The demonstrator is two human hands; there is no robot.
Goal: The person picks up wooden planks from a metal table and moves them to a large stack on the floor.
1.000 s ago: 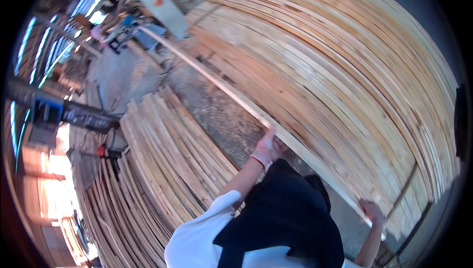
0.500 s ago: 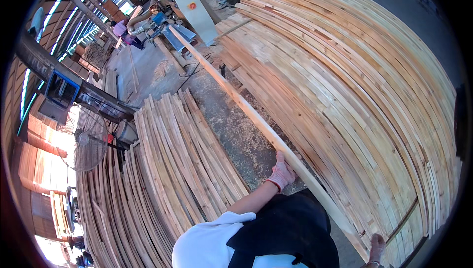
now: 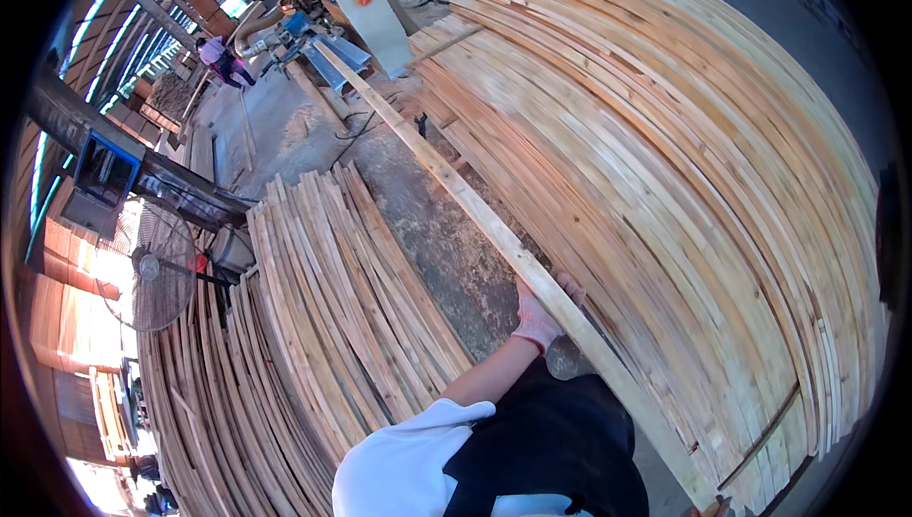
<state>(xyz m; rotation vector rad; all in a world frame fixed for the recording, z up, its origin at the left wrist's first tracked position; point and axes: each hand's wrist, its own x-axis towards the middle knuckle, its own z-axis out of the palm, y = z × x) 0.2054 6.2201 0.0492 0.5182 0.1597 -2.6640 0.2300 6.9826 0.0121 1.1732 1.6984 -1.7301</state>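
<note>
A long, pale wooden board (image 3: 475, 211) runs diagonally from the blue machine at the far end down to the lower right, beside my body. My left hand (image 3: 538, 319), in a light knitted glove, is wrapped round the board's middle from below. Its fingertips show past the board's right edge. At the board's near end, my right hand (image 3: 712, 507) is gripping the wood; only a few fingers show at the picture's lower edge. Close on the right lies a broad stack of wooden boards (image 3: 627, 203).
The blue machine (image 3: 328, 61) stands beside a pale panel (image 3: 366, 9). To the left are another board pile (image 3: 332, 279), thinner strips (image 3: 223, 393) and a caged fan (image 3: 147, 265). Sawdust covers the concrete floor (image 3: 399, 175). A person (image 3: 223, 59) is at the far left.
My right hand has moved down and left, onto the board's near end. The board has tilted slightly and shifted left. My left hand's fingertips now show on its far side.
</note>
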